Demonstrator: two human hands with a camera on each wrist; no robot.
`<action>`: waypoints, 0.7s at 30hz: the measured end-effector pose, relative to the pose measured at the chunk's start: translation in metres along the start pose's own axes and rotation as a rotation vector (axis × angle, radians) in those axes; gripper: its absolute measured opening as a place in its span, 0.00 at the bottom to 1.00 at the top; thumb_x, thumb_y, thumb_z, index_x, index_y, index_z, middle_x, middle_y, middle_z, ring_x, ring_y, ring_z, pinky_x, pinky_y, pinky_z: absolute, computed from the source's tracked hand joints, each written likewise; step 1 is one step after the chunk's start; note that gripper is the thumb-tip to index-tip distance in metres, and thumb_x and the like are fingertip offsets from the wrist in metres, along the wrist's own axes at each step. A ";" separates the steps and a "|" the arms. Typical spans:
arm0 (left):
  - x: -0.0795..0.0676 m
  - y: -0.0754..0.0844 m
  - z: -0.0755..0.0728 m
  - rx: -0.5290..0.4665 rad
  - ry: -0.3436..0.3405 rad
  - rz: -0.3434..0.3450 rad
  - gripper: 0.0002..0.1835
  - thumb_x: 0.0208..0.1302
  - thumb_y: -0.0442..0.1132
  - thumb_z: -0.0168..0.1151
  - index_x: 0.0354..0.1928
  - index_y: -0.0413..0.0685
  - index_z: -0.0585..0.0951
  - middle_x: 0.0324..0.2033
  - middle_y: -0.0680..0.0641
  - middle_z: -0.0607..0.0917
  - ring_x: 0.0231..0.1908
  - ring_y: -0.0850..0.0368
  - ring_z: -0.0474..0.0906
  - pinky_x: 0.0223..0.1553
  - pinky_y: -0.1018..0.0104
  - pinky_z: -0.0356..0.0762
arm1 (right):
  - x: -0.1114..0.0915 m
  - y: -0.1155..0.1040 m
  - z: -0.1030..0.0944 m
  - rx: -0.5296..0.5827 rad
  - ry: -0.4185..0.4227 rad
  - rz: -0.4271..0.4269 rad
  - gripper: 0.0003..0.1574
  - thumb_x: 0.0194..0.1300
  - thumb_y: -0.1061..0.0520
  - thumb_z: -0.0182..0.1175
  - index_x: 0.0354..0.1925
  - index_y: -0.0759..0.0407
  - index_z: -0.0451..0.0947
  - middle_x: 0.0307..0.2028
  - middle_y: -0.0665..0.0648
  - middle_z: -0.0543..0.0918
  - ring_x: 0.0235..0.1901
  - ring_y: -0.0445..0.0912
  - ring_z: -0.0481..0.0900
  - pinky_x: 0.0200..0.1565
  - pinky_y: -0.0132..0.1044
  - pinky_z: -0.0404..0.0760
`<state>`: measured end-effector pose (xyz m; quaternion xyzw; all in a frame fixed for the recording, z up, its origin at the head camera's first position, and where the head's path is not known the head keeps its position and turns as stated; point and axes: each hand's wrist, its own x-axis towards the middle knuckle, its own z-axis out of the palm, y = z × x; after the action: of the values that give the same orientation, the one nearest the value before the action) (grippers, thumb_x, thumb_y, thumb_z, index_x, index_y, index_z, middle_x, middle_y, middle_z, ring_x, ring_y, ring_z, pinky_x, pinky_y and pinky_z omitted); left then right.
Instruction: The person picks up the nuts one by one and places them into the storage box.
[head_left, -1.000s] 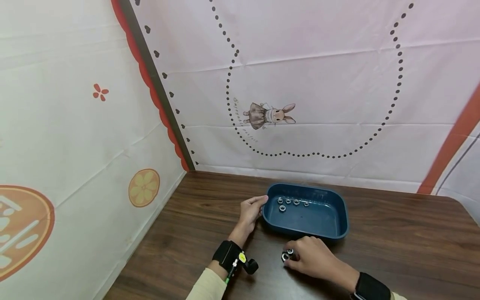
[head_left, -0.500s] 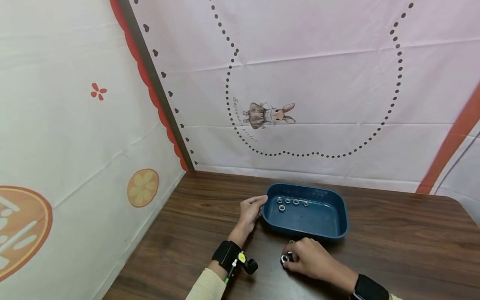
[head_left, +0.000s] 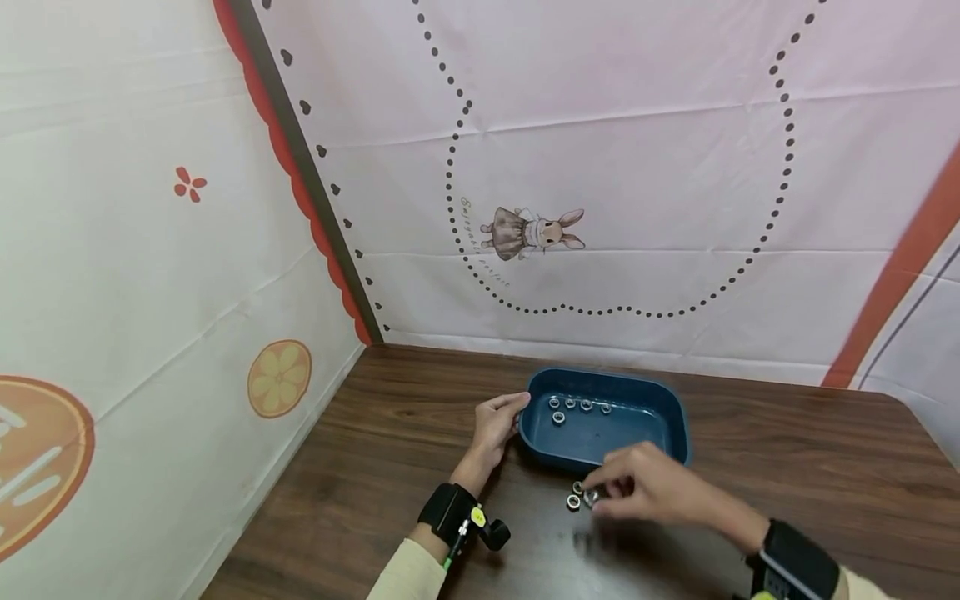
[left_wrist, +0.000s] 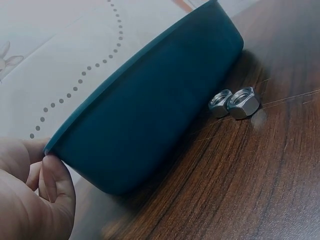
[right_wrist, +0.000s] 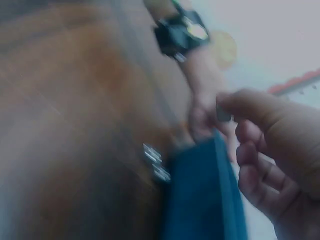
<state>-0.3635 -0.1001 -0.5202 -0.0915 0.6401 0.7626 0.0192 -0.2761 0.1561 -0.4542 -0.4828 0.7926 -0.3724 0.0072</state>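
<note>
The left hand (head_left: 495, 425) pinches the left rim of a blue tray (head_left: 592, 440) between thumb and fingers; the left wrist view shows this grip up close. Inside the tray lie several hex nuts (head_left: 558, 417), grouped toward its left side. My right hand (head_left: 648, 483) is just in front of the tray's near side, pinching one hex nut (right_wrist: 223, 111) between thumb and index finger, with the other fingers curled. Two more shiny nuts (left_wrist: 243, 103) sit side by side on the table, close to the tray's near wall.
The dark wood-grain table (head_left: 405, 467) carries the tray. A printed cloth (head_left: 645, 167) hangs behind the table and another covers the left side. Both wrists wear black straps (head_left: 447, 512) with small devices attached.
The right hand has lifted one nut off the table and moved up and right, closer to the tray. Two nuts now show on the table. The left hand keeps its grip on the rim.
</note>
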 end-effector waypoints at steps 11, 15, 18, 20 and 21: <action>-0.003 -0.001 -0.002 -0.005 0.010 0.005 0.18 0.65 0.41 0.72 0.50 0.34 0.87 0.28 0.50 0.83 0.26 0.64 0.74 0.28 0.75 0.74 | 0.052 0.060 -0.067 -0.001 -0.091 0.146 0.14 0.67 0.51 0.71 0.50 0.51 0.89 0.25 0.43 0.73 0.25 0.37 0.71 0.28 0.29 0.71; -0.003 -0.001 -0.002 -0.010 0.007 0.006 0.18 0.65 0.40 0.72 0.50 0.33 0.87 0.26 0.51 0.82 0.25 0.65 0.73 0.26 0.75 0.73 | 0.068 0.084 -0.065 -0.034 -0.156 0.153 0.15 0.67 0.52 0.70 0.50 0.56 0.89 0.23 0.43 0.72 0.24 0.36 0.70 0.28 0.29 0.69; -0.003 0.001 -0.001 -0.003 0.010 0.004 0.16 0.65 0.41 0.72 0.48 0.36 0.88 0.25 0.52 0.81 0.24 0.65 0.73 0.26 0.75 0.73 | 0.077 0.097 -0.061 -0.070 -0.197 0.135 0.15 0.67 0.55 0.70 0.50 0.60 0.88 0.22 0.42 0.72 0.22 0.34 0.69 0.27 0.29 0.68; -0.003 0.002 0.000 -0.003 0.011 0.004 0.16 0.65 0.41 0.73 0.47 0.37 0.88 0.26 0.51 0.83 0.24 0.65 0.74 0.27 0.75 0.74 | 0.081 0.105 -0.057 -0.099 -0.224 0.118 0.14 0.67 0.57 0.70 0.49 0.62 0.88 0.21 0.43 0.73 0.22 0.33 0.69 0.26 0.28 0.68; -0.003 0.003 0.000 -0.006 0.012 0.005 0.15 0.65 0.41 0.73 0.47 0.37 0.89 0.27 0.51 0.83 0.24 0.65 0.75 0.27 0.75 0.75 | 0.083 0.108 -0.056 -0.112 -0.237 0.115 0.14 0.66 0.58 0.70 0.49 0.62 0.88 0.21 0.42 0.73 0.21 0.33 0.69 0.26 0.27 0.68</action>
<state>-0.3606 -0.1000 -0.5171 -0.0945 0.6381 0.7640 0.0132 -0.4234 0.1525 -0.4499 -0.4771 0.8319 -0.2669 0.0953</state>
